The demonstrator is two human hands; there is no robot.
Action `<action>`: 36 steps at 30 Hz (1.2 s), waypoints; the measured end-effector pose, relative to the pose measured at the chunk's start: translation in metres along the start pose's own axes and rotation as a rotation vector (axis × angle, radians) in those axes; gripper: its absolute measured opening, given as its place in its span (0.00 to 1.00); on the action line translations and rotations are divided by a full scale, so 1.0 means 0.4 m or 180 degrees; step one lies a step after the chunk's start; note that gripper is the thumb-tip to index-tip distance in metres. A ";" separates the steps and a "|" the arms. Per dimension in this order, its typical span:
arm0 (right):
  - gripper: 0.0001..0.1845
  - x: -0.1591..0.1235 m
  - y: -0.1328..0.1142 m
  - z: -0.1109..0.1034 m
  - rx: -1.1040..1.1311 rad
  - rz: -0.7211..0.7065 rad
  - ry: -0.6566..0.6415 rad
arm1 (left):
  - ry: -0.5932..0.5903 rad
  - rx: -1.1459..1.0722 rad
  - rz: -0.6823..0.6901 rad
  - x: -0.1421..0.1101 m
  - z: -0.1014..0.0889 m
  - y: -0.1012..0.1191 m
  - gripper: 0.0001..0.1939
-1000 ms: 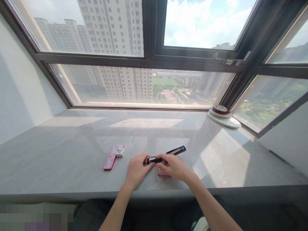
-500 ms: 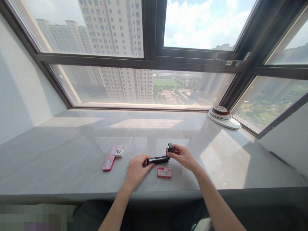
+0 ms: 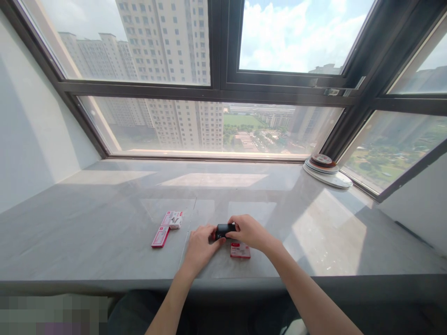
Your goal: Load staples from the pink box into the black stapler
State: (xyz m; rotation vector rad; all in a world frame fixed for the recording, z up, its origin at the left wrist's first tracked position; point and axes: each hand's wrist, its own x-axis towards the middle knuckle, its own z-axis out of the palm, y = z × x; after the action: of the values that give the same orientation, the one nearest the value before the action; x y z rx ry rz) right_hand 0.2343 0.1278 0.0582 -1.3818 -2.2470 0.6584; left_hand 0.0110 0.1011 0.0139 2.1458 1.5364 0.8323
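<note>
A black stapler (image 3: 223, 230) lies on the grey sill (image 3: 104, 218) between both my hands. My left hand (image 3: 199, 247) grips its left end with curled fingers. My right hand (image 3: 248, 232) lies over the top of it, fingers closed down on the stapler, hiding most of it. A small red and white staple box (image 3: 240, 251) lies just below my right hand.
Left of my hands lie a flat red box (image 3: 160, 237) and a small red and white box (image 3: 172, 219). A stack of round plates (image 3: 326, 170) sits at the far right corner by the window. The sill's front edge runs just below my wrists.
The stapler's top arm, swung open a second ago and lifted upright half a second ago, has been folded down. My right hand has moved left onto it.
</note>
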 end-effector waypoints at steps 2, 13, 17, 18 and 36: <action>0.08 -0.004 0.003 -0.008 0.0006 0.0069 -0.0037 | 0.0113 -0.0054 0.0021 -0.007 -0.006 0.009 0.11; 0.26 -0.090 0.161 -0.036 0.0781 0.0954 0.0577 | -0.1221 -0.0306 0.1436 -0.007 0.005 0.106 0.39; 0.33 -0.161 0.146 0.004 0.1705 0.1135 0.0424 | -0.0661 0.0078 0.0618 -0.003 -0.040 0.029 0.36; 0.34 -0.173 0.132 0.016 0.1859 0.1167 0.0398 | -0.0567 0.0134 0.0495 -0.006 -0.045 0.016 0.37; 0.36 -0.158 0.017 0.112 0.1964 0.1123 0.0798 | -0.0071 -0.0294 0.0384 -0.048 -0.013 0.057 0.34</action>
State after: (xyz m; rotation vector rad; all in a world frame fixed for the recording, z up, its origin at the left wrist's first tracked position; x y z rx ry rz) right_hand 0.2398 0.0656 0.0117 -1.4322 -1.4369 1.1089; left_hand 0.0196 0.0752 0.0270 2.1901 1.3416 0.8975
